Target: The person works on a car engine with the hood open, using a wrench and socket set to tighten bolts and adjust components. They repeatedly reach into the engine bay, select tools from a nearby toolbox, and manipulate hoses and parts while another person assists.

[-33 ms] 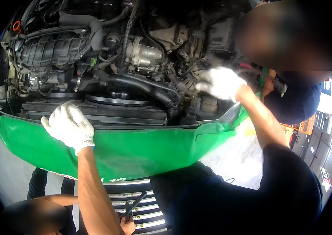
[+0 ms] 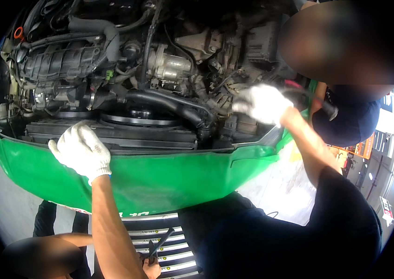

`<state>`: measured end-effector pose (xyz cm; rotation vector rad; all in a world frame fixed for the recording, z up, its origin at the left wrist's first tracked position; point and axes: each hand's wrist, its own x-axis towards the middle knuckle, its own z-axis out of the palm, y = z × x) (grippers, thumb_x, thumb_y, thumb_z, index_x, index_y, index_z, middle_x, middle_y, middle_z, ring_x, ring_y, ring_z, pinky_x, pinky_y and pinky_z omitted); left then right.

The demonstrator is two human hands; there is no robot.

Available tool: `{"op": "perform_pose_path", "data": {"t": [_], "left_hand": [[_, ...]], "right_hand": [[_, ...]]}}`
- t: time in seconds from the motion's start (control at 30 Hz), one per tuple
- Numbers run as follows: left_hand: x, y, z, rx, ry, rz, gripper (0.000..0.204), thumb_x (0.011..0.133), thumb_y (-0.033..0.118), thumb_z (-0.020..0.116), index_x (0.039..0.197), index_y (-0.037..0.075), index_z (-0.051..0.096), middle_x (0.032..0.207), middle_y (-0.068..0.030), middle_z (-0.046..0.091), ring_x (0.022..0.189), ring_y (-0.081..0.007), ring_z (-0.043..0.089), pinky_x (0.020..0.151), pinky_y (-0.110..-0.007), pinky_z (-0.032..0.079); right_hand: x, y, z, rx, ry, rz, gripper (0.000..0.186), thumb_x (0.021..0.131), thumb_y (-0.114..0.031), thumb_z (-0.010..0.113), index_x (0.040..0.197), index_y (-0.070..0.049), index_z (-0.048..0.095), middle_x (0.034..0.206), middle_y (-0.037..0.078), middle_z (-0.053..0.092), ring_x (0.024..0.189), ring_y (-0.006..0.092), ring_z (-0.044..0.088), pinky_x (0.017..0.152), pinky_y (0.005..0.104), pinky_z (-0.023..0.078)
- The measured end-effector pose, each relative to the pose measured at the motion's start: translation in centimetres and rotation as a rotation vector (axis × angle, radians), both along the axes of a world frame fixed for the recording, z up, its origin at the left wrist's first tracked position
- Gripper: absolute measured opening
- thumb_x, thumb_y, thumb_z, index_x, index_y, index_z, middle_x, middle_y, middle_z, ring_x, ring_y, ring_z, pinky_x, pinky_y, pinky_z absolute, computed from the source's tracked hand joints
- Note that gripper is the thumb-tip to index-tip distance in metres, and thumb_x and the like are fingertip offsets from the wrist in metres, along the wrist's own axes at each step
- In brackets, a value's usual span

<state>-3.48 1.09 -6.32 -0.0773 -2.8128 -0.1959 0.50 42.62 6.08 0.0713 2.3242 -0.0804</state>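
My left hand (image 2: 81,153), in a white knit glove, rests on the green cover (image 2: 169,181) at the front edge of a car's engine bay. Its thumb is apart and its fingers lie bent toward the black front panel (image 2: 113,137); I see nothing held in it. My right hand (image 2: 262,104), also gloved in white, is over the right part of the bay, near dark hoses and connectors. Motion blurs it, and its fingers and anything in them cannot be made out.
A ribbed engine manifold (image 2: 62,65) and a thick black hose (image 2: 169,107) fill the bay. At the right another person (image 2: 355,111) leans close, beside a blurred dark tubular object (image 2: 329,110). Below left, a co-worker's hand (image 2: 151,268) holds a dark tool.
My right hand shifts very slightly, still blurred. The dark tubular object at the right moves slightly down. My left hand stays on the green cover.
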Motion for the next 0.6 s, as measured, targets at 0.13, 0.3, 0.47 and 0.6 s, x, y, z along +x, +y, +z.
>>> {"op": "perform_pose_path", "data": {"t": [0.13,0.3,0.47,0.6], "left_hand": [[-0.1,0.3,0.0,-0.002,0.007,-0.018,0.026,0.099,0.021,0.055,0.096,0.014,0.08,0.097,-0.0071,0.078,0.1,-0.0289,0.071,0.124,-0.057,0.031],[-0.1,-0.5,-0.1,-0.072,-0.054,-0.03,0.028,0.101,0.023,0.051,0.099,0.015,0.078,0.101,-0.0008,0.077,0.103,-0.0253,0.069,0.124,-0.054,0.03],[0.1,-0.5,-0.3,-0.077,-0.061,-0.003,0.028,0.103,0.022,0.05,0.101,0.016,0.077,0.102,-0.0008,0.077,0.104,-0.0242,0.069,0.124,-0.051,0.029],[-0.1,-0.5,-0.4,-0.136,-0.022,-0.031,0.029,0.104,0.023,0.048,0.102,0.016,0.077,0.102,-0.002,0.077,0.101,-0.0246,0.07,0.124,-0.05,0.029]], "right_hand": [[6.7,0.9,-0.5,-0.134,0.213,0.066,0.045,0.101,-0.046,0.064,0.123,-0.008,0.073,0.099,0.021,0.076,0.097,0.0414,0.073,0.086,0.0524,0.057],[11.3,1.3,0.4,-0.127,0.397,0.097,0.046,0.097,-0.039,0.071,0.131,-0.009,0.069,0.096,0.013,0.072,0.089,0.0362,0.072,0.084,0.0471,0.055],[13.9,6.0,3.1,-0.045,0.35,0.178,0.048,0.096,-0.041,0.071,0.134,-0.011,0.069,0.089,0.009,0.07,0.082,0.033,0.07,0.078,0.0463,0.053],[14.4,5.8,3.9,-0.035,0.336,0.161,0.046,0.094,-0.038,0.074,0.131,-0.01,0.07,0.09,0.011,0.071,0.085,0.034,0.069,0.08,0.0461,0.054]]}}
